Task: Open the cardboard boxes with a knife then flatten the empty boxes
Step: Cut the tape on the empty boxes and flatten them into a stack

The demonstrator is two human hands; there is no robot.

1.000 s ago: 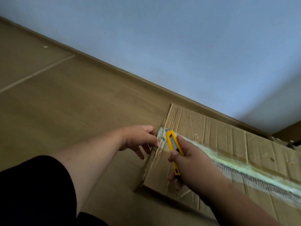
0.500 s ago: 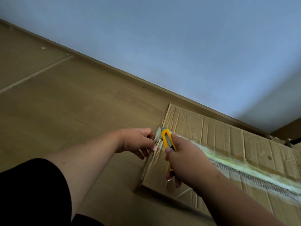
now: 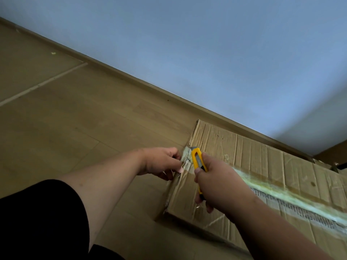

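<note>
A long creased cardboard box (image 3: 259, 158) lies on the wooden floor by the wall, with a strip of clear tape (image 3: 293, 197) running along its top seam. My right hand (image 3: 216, 182) grips a yellow utility knife (image 3: 198, 162), its tip at the taped left end of the seam. My left hand (image 3: 161, 162) pinches the torn tape at the box's left edge, right beside the knife tip. The blade itself is too small to see.
The wooden floor (image 3: 84, 128) stretches to the left and toward me. A baseboard (image 3: 131, 76) and pale blue wall (image 3: 206, 44) run diagonally behind the box. A dark object (image 3: 341, 164) shows at the far right edge.
The knife and my right hand have crept a little toward the box's left end along the seam. My left hand stays pinched on the tape there.
</note>
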